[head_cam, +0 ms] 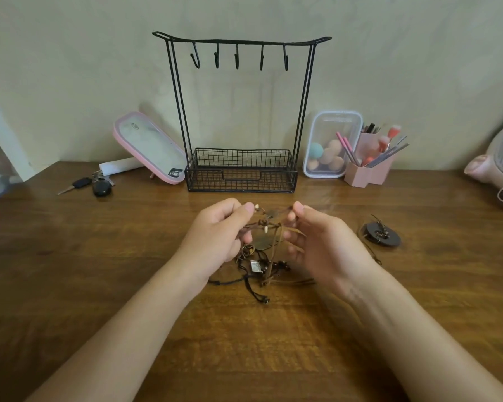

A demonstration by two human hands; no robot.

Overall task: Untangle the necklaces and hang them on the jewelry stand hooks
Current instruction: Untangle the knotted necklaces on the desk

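Brown cords of the tangled necklaces (256, 266) stretch crosswise between my left grip (215, 230) and right grip (325, 242), both pinching them above mid-table (128, 256); bare jewelry stand hooks (236, 58) wait straight ahead.

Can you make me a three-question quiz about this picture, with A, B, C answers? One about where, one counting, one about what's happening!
1. Where is the pink mirror? A left of the jewelry stand; B right of it; C hanging on it.
2. How many hooks has the stand? A three; B five; C eight.
3. What are the left hand and right hand doing? A lying flat; B pinching the tangled necklaces; C clapping.
Answers: A, it sits at the stand's left side; B, five hang from the top bar; B, both grip the cords.
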